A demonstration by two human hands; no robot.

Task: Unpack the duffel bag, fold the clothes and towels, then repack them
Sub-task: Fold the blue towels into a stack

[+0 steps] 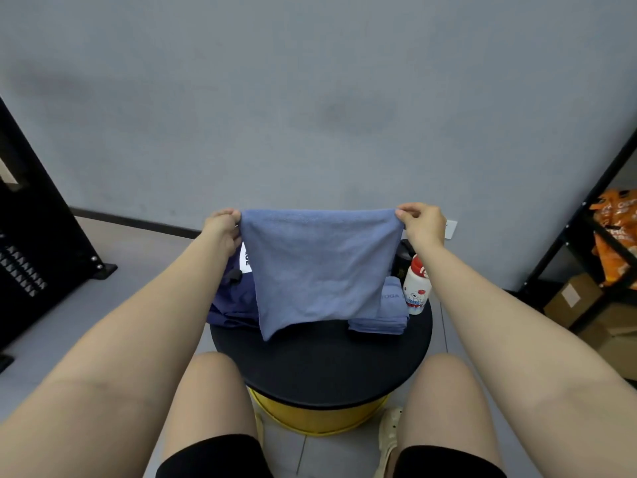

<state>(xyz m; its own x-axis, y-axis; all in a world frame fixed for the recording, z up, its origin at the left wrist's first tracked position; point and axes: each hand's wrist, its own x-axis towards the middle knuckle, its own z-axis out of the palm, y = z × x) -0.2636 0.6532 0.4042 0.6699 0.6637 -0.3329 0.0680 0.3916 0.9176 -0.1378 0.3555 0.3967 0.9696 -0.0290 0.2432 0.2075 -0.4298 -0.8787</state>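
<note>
A blue towel (319, 270) hangs doubled over in the air above a round black table (320, 363). My left hand (224, 229) pinches its upper left corner and my right hand (422, 224) pinches its upper right corner. The towel's lower edge dangles just over the tabletop. Behind it on the left lies a dark navy duffel bag (232, 298), partly hidden by the towel and my left arm. A folded blue towel stack (384, 312) sits on the table's right side.
A white bottle with a red cap (417, 288) stands beside the folded stack. The table has a yellow base (317, 415). A black stand (38, 243) is on the left; a black shelf with orange bags (617, 236) and cardboard boxes (572, 298) is on the right.
</note>
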